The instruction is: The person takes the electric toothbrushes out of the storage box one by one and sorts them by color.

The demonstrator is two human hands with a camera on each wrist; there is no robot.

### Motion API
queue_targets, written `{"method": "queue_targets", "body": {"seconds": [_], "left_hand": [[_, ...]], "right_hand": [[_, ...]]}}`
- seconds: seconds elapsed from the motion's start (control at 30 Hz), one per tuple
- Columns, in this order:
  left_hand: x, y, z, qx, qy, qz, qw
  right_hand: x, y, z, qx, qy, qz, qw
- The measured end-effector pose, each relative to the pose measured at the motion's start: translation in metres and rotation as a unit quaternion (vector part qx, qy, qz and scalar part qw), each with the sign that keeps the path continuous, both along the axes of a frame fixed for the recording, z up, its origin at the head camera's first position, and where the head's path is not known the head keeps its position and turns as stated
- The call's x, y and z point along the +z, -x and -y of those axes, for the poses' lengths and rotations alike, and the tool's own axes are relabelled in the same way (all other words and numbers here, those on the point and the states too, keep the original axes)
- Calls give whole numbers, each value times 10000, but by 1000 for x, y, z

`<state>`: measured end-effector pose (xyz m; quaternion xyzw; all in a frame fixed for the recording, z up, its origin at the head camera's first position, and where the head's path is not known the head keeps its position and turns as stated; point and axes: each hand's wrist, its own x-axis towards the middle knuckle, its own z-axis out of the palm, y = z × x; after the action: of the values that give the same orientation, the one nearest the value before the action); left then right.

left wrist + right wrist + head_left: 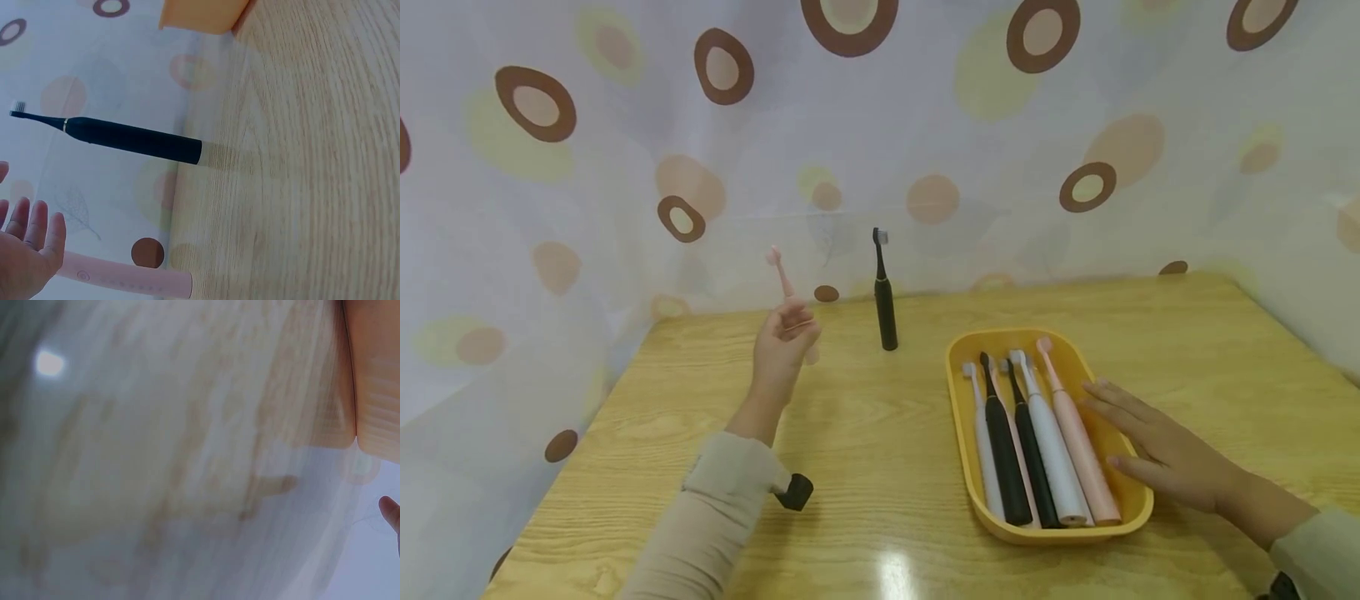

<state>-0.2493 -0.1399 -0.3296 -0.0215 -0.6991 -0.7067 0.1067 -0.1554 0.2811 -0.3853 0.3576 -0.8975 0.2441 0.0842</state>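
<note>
Standing the pink brush point(128, 277) on the worktop point(880, 492) looks in hand: the left hand point(782, 346) holds it, tilted, left of the upright black brush point(886, 315); next likely needs straightening, then release; right hand point(1165, 446) wide at the tray's point(1052, 537) right rim

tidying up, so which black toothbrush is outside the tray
The black toothbrush standing upright on the table; the other two black ones lie in the tray.
</note>
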Motion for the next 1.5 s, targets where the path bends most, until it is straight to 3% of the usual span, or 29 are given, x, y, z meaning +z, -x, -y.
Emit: {"method": "queue_targets", "body": {"seconds": [0.4, 0.8, 1.13, 1.5], "left_hand": [[-1, -8, -27, -831, -227, 158, 9962], [-6, -17, -51, -1406, 60, 139, 9900], [-7, -24, -68, -2004, 532, 234, 9780], [-10, -31, -87, -2635, 504, 455, 9623]], "right_hand": [[3, 0, 1, -30, -13, 109, 9999], [3, 0, 0, 11, 11, 78, 10000], [4, -1, 0, -25, 20, 147, 9999], [4, 0, 1, 21, 18, 71, 10000]]}}
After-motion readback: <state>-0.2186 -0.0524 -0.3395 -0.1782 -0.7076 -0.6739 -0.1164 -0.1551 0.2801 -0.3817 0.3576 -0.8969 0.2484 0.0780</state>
